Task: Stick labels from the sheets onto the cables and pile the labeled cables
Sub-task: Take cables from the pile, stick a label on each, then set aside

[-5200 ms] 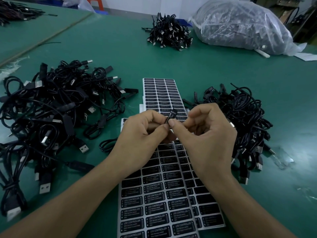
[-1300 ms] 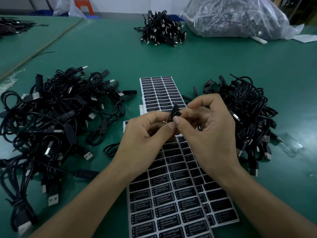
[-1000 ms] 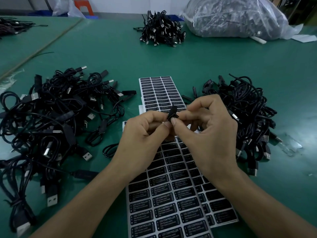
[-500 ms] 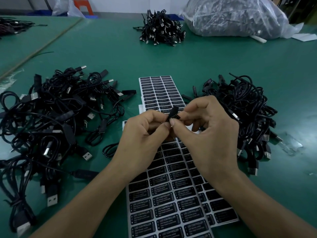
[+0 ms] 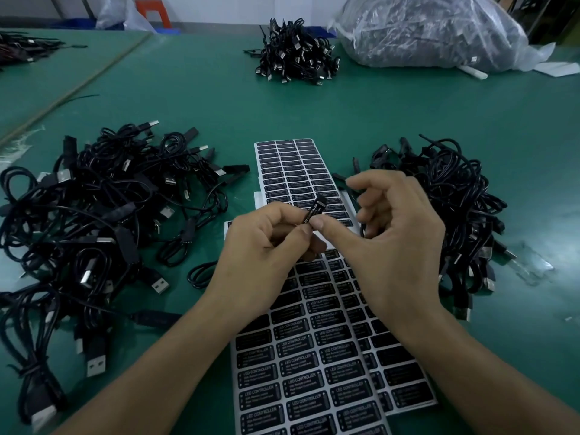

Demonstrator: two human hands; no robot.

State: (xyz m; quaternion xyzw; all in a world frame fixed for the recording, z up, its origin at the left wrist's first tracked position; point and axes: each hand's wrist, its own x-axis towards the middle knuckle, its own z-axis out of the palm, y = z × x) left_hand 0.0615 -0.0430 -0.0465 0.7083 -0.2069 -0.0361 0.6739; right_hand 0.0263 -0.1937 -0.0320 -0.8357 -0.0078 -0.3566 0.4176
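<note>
Black cables (image 5: 103,211), black/white label sheets (image 5: 301,372), green table (image 5: 201,98), clear bag (image 5: 430,29)

Green tabletop (image 5: 408,114) all over, bit of glare on the right side. Big clear plastic bag (image 5: 433,29) slumped at the far right, stuffed with something dark, can't really tell what. White paper scrap (image 5: 557,69) just beside its tail end. Crumpled bit of clear film (image 5: 530,265) lying flat nearer in on the right. Off to the left, a second tabletop (image 5: 47,80), thin seam (image 5: 78,86) between. Orange stool (image 5: 153,14) way back, whitish bag (image 5: 116,14) next to it.
</note>
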